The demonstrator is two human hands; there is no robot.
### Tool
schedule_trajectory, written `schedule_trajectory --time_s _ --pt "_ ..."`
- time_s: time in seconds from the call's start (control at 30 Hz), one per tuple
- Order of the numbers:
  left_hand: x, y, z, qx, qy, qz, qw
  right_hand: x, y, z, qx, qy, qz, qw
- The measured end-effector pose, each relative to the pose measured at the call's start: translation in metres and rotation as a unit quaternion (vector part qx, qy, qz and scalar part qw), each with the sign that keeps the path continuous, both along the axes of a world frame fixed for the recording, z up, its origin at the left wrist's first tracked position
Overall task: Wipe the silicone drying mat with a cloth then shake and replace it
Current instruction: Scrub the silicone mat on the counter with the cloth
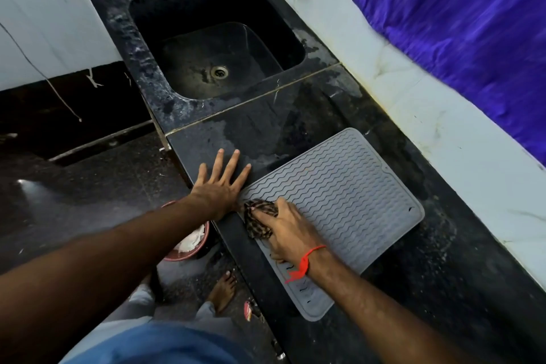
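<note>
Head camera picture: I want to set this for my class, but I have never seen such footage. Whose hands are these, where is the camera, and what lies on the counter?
There is no machine here. One camera sits on a person's head and looks down, so the arms reaching in are the wearer's own. The left hand lies flat, fingers spread, on the dark stone counter, at the corner of a grey silicone drying mat. The right hand, a red thread at its wrist, grips a bunched dark patterned cloth and presses it on the mat's near left part. Beyond the mat is a black sink, and a blue curtain hangs on the right.
</note>
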State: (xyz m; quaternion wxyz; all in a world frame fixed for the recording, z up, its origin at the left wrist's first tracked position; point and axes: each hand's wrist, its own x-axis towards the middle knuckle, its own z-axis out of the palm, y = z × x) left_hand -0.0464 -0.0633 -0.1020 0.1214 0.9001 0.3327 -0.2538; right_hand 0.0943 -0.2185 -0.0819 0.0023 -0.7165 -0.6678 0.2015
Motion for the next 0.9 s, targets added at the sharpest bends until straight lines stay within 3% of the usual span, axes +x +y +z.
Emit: schedule_trajectory --time_s 0.23,0.37,0.47,0.63,0.73,0.9 --pt "0.004 0.000 0.005 -0.011 0.021 -0.013 1.000 0.084 0.010 -0.009 -0.008 -0.079 -0.069 0.994" --pt "-0.001 -0.003 0.002 -0.013 0.015 -0.003 1.000 0.155 0.020 -0.006 0.000 -0.072 -0.180 0.981" --pt "-0.002 -0.004 0.002 0.000 0.010 -0.005 1.000 0.201 0.034 0.000 -0.012 -0.125 -0.241 0.962" --pt "-0.005 -0.005 -0.001 -0.001 -0.001 -0.001 1.000 0.203 0.041 0.006 -0.035 -0.095 -0.321 0.942" --pt "-0.006 -0.005 -0.003 0.007 0.001 -0.001 1.000 0.152 0.025 0.013 0.015 -0.063 -0.261 0.963" --pt "0.001 0.004 0.000 -0.001 0.018 -0.006 1.000 0.036 -0.004 0.006 0.022 0.004 -0.012 1.000"
